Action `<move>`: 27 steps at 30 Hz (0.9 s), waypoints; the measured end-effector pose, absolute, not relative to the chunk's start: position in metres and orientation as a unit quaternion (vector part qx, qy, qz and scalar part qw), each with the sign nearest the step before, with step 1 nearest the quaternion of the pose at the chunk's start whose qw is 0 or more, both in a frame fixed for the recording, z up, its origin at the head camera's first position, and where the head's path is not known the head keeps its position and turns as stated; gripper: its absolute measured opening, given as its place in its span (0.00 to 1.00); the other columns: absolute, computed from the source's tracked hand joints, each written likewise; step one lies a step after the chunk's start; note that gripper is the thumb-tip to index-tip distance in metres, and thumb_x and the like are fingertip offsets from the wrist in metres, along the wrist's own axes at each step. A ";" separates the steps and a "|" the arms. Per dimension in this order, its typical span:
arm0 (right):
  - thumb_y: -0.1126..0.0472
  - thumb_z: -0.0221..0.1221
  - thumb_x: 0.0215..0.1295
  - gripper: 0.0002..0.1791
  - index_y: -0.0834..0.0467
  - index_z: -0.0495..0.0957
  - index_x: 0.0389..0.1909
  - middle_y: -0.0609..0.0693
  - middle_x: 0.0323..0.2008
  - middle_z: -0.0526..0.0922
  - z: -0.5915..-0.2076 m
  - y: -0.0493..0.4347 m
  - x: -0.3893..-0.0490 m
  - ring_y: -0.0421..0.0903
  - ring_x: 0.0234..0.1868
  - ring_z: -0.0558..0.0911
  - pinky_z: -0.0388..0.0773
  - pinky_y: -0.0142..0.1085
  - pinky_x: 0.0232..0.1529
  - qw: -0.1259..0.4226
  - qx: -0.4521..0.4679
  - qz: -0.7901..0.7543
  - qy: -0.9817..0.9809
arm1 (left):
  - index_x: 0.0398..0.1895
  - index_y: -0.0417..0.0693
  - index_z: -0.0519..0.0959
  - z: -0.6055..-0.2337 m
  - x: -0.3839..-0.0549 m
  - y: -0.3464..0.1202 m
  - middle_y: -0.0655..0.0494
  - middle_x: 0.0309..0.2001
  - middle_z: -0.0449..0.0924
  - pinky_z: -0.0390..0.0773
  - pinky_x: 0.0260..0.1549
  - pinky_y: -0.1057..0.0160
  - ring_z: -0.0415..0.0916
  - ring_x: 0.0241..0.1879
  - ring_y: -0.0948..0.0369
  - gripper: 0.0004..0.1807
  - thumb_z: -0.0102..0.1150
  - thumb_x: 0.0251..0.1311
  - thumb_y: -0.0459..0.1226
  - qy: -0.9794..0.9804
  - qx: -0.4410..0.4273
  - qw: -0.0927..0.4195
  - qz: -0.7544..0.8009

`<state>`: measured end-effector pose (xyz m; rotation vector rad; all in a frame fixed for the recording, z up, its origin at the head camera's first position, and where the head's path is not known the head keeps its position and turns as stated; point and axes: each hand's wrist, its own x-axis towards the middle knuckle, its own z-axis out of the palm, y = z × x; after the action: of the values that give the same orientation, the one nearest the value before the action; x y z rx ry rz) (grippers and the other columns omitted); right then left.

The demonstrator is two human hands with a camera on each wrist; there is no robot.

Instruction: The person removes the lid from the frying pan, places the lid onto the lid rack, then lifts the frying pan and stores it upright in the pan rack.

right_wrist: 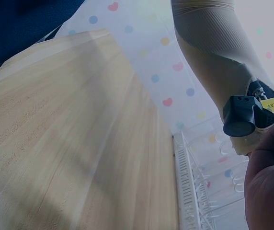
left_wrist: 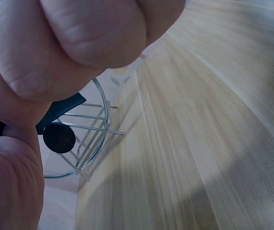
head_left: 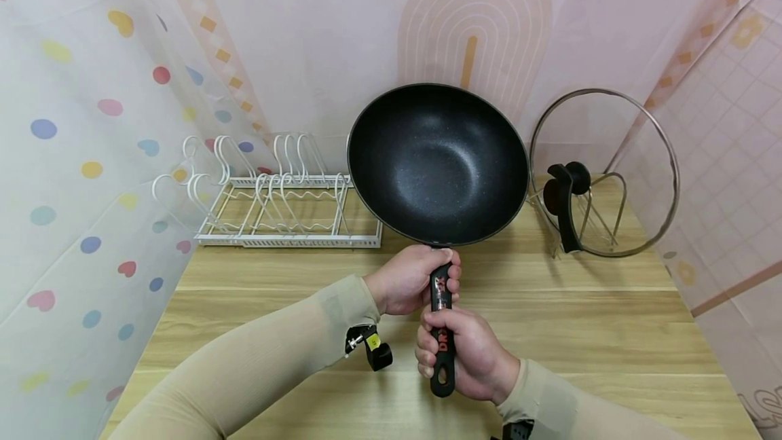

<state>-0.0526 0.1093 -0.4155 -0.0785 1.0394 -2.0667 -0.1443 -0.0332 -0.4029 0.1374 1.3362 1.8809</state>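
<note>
A black wok [head_left: 436,161] is held up over the table, its dark speckled inside facing me in the head view. My left hand [head_left: 415,280] grips the handle [head_left: 442,345] near the pan, thumb lying along the top. Further down, my right hand [head_left: 467,352] wraps the same handle close to its holed end. In the left wrist view the curled fingers [left_wrist: 79,38] of the left hand fill the upper left. At the right edge of the right wrist view only part of the right hand [right_wrist: 268,196] shows.
A white wire dish rack [head_left: 287,242] stands at the back left of the wooden table [head_left: 275,290]. At the back right, a glass lid [head_left: 675,175] with a black knob stands upright in a wire holder [head_left: 623,195]. Patterned curtains [head_left: 305,39] hang behind and at both sides.
</note>
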 end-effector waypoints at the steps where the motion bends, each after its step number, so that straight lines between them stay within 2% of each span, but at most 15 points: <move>1: 0.59 0.41 0.78 0.10 0.51 0.65 0.33 0.40 0.20 0.69 -0.415 0.109 -0.053 0.37 0.23 0.72 0.73 0.31 0.31 0.402 -0.031 -0.818 0.411 | 0.39 0.46 0.71 -0.403 -0.144 -0.033 0.60 0.31 0.74 0.85 0.39 0.67 0.74 0.30 0.66 0.12 0.38 0.82 0.38 0.530 0.054 0.403 0.744; 27: 0.58 0.39 0.76 0.16 0.50 0.65 0.25 0.40 0.19 0.67 -0.413 0.105 -0.054 0.37 0.22 0.70 0.72 0.30 0.30 0.404 -0.030 -0.817 0.409 | 0.37 0.46 0.71 -0.399 -0.145 -0.033 0.60 0.29 0.73 0.84 0.37 0.66 0.72 0.29 0.65 0.13 0.39 0.82 0.38 0.548 0.051 0.389 0.739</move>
<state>-0.0544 0.1048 -0.4130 -0.0747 1.0340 -2.0640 -0.1446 -0.0331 -0.3986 0.1304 1.3942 1.8778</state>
